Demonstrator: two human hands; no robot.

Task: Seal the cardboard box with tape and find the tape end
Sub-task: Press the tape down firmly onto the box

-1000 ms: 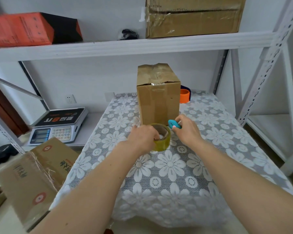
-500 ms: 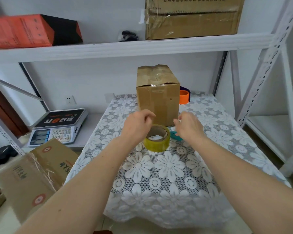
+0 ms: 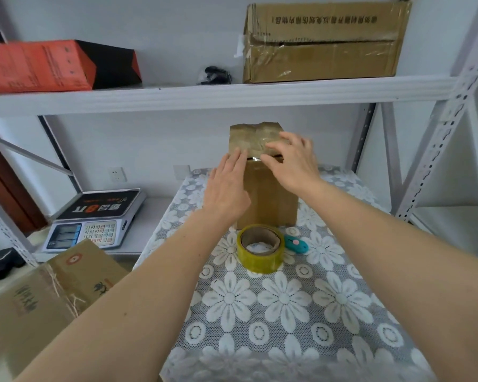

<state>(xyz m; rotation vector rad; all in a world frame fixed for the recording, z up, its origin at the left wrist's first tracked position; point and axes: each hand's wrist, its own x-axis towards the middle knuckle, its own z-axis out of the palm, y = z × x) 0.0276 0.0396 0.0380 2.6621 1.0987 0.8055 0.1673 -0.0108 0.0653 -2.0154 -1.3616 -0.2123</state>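
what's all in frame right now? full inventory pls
cardboard box: 1, brown, upright at table's far end, taped top
tape roll: 1, yellowish, flat on table before box
cutter: 1, teal, right of tape roll
tablecloth: 1, grey-white floral lace, on table
scale: 1, grey and black, low shelf left
printed carton: 1, brown, lower left
red-black box: 1, upper shelf left
large carton: 1, brown, upper shelf right
left hand: open, at box's left front edge
right hand: open, over box top
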